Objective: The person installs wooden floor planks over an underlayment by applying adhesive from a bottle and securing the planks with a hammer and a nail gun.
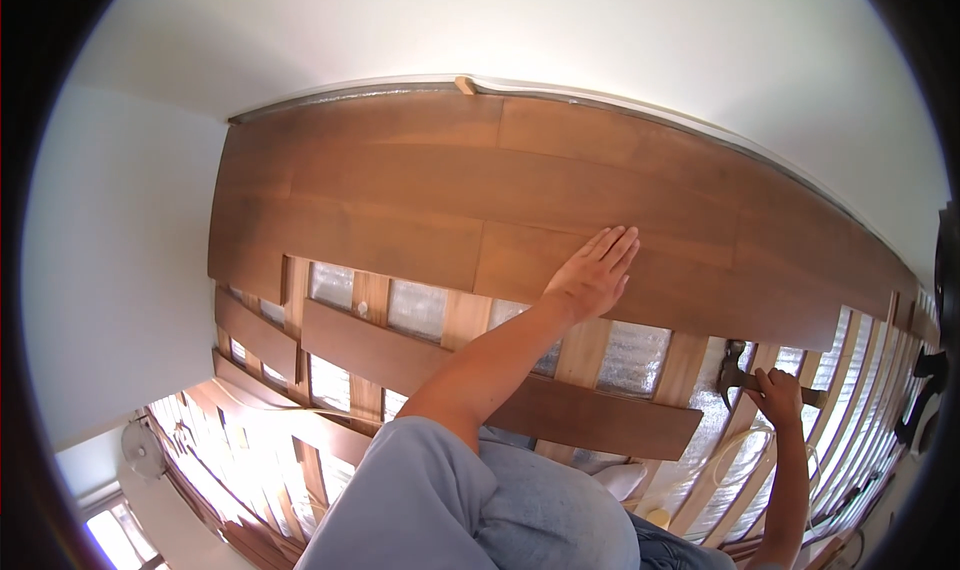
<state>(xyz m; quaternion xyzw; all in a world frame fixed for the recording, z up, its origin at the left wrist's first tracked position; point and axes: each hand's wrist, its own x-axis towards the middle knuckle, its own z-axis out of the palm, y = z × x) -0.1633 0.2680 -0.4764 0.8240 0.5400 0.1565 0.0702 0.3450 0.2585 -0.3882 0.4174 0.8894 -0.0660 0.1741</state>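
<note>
My left hand (598, 270) lies with its fingers stretched out on the brown floorboards (600, 185), which are laid in staggered rows along the white wall. In my right hand (778, 397) is a claw hammer (738, 378), gripped by its handle. Its dark head points left, over the foil-covered gap just beyond the laid boards' near right edge. A loose brown plank (600, 417) lies across the battens under my left forearm, apart from the laid rows; my arm and knee hide part of it.
Wooden battens (585, 355) run with silver foil (635, 355) between them. Shorter brown boards (255, 328) lie at the left. A small wood block (465, 85) sits in the gap by the white wall (480, 20). A pale cable (715, 465) curls at the right. A fan (140, 447) stands far left.
</note>
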